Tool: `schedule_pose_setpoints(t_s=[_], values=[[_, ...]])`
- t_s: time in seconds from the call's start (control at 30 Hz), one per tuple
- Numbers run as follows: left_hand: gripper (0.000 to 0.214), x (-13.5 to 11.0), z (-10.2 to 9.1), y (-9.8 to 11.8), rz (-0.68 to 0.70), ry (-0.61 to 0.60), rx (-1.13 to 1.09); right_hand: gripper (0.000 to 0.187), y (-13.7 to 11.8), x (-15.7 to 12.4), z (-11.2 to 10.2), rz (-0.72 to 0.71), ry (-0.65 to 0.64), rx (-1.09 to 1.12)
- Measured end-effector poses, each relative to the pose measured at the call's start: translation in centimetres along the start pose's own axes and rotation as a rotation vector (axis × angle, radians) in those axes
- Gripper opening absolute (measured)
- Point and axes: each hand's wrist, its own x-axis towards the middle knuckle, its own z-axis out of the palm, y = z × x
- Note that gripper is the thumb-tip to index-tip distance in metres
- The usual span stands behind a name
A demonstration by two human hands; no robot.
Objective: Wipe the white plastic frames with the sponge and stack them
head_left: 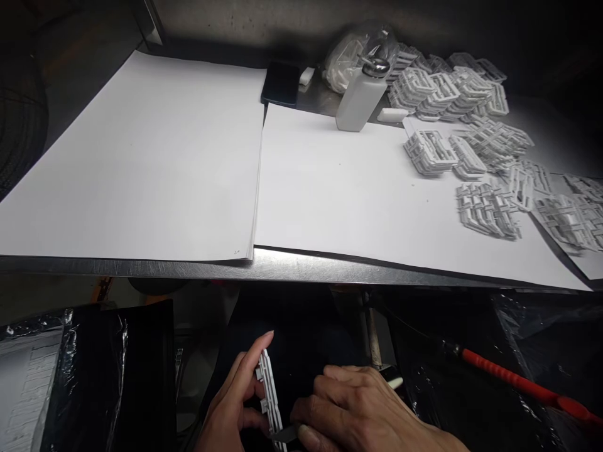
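Observation:
In the head view, my left hand (233, 402) grips a narrow white plastic part (270, 395), held on edge below the table's front edge. My right hand (355, 408) is closed round a small knife; the pale end of its handle (397, 382) sticks out behind the fingers. The grey knife blade (286, 434) meets the lower end of the plastic part, near the bottom of the view. My fingers hide most of the knife's handle.
White paper sheets (141, 163) cover the metal table (301, 267). A phone (281, 83), a pump bottle (360, 100), a plastic bag (342, 66) and several stacks of white plastic frames (431, 152) stand on it. A red-handled tool (509, 375) lies at lower right, near black plastic sheeting (89, 376).

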Motion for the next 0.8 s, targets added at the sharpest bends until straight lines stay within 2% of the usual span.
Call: schedule_pose_setpoints(t_s=[0.37,0.63,0.8], values=[[0.087,-0.13,0.01,0.31,0.038,0.03,0.092,0.034,0.25,0.21,0.0,0.005,-0.063,0.044],[0.089,-0.38,0.25,0.51,0.053,0.06,0.121,0.031,0.05,0.37,0.28,-0.012,-0.049,0.018],[0.078,-0.65,0.29,0.71,0.079,0.088,0.07,0.032,-0.16,0.44,0.23,0.007,-0.034,0.025]])
